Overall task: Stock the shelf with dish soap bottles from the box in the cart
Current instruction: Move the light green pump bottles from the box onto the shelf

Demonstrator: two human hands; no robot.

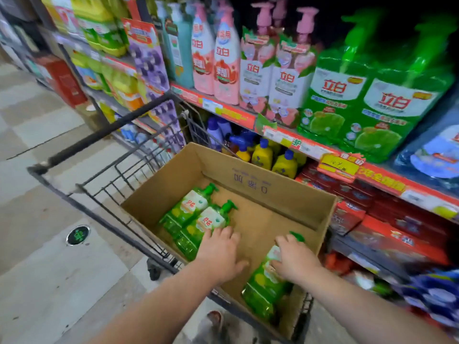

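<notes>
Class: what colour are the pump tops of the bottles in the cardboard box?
Green pump tops; the head view shows them best.

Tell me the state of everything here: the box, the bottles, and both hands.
Box: open, in the cart.
Left bottles: two, lying side by side in the box.
Right bottle: tilted against the box's near wall.
Left hand: open, fingers on the nearer left bottle.
Right hand: grips the right bottle.

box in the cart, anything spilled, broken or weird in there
Nothing stands out. The cardboard box looks intact and dry; two green bottles lie flat by the left hand, and the right hand grips a third bottle.
</notes>
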